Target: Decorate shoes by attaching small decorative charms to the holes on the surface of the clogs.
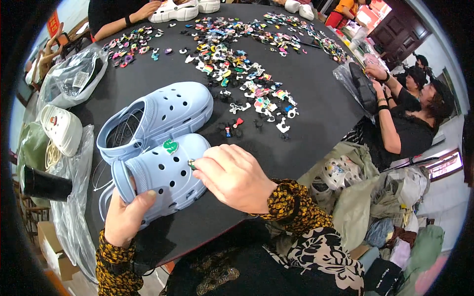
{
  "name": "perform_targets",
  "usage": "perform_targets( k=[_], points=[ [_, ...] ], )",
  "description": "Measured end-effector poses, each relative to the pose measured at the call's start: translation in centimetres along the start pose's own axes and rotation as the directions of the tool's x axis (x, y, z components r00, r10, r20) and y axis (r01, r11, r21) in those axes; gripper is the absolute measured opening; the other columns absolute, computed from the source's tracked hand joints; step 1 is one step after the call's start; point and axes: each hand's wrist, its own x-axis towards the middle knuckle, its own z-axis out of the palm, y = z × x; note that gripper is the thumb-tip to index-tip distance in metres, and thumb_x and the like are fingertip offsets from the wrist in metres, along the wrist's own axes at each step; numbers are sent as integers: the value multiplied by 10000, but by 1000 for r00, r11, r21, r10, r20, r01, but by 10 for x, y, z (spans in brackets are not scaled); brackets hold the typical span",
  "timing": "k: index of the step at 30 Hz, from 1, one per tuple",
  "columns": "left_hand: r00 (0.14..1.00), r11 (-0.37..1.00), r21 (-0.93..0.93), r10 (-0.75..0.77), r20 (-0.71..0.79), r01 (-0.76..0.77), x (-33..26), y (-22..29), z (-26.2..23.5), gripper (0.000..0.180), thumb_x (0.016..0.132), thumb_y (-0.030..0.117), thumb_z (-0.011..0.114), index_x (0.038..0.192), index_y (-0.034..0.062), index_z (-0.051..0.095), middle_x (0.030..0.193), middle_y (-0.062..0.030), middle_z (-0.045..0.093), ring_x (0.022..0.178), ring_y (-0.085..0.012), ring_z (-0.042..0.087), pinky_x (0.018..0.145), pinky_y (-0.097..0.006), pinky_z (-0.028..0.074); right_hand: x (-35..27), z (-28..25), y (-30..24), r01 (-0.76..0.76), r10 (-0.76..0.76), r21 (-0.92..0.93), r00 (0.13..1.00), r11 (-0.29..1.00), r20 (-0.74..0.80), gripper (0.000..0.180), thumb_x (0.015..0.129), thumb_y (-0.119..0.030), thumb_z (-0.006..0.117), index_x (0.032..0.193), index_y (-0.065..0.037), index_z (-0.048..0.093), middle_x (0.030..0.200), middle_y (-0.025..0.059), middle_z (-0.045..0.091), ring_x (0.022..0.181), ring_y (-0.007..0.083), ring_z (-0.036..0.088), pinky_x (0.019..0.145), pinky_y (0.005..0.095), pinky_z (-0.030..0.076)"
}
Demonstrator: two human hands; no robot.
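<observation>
Two light-blue foam clogs lie side by side on the black table. My left hand [126,215] grips the nearer clog [165,190] at its heel end, thumb outside and fingers inside the opening. A green shoe charm [170,146] sits on top of this clog. Between the thumb and fingers of my right hand [232,175] is a small dark-and-light shoe charm [191,163], held against the clog's holed upper; most of it is hidden. The farther clog [182,106] rests untouched behind, with a thin clear tie looping near the heels.
Many colourful loose charms [232,61] spread over the black table [163,59]. At the left are a bagged dark shoe [79,76] and a white clog [61,129]. Co-workers handle white clogs [175,11] at the far side and a black clog [363,89] at the right.
</observation>
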Motion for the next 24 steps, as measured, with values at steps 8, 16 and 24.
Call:
perform_targets(
  k=[8, 16, 24],
  points=[
    [1000, 1000, -3, 3, -8, -3, -1, 0, -1, 518, 796, 98, 555, 1275, -55, 427, 1192, -115, 542, 1089, -192, 517, 945, -326, 386, 3, 7, -7, 35, -36, 38, 999, 999, 29, 228, 755, -146, 702, 914, -28, 589, 853, 73, 536, 761, 235, 552, 676, 349, 446],
    [1000, 1000, 28, -3, 1, 3, 1, 1, 2, 523, 789, 126, 560, 1263, -56, 435, 1177, -115, 543, 1078, -192, 513, 945, -330, 381, 2, 5, -4, 54, -54, 15, 998, 998, 25, 223, 755, -143, 698, 907, -20, 592, 858, 79, 553, 772, 240, 562, 685, 349, 455],
    [999, 999, 36, -25, -25, 26, -5, 4, -1, 531, 786, 159, 570, 1255, -53, 441, 1178, -120, 542, 1081, -196, 507, 947, -331, 375, -4, -39, 76, -270, 286, -243, 958, 932, 30, 109, 822, -153, 591, 769, -58, 591, 785, 111, 570, 781, 285, 567, 690, 386, 469]
  ],
)
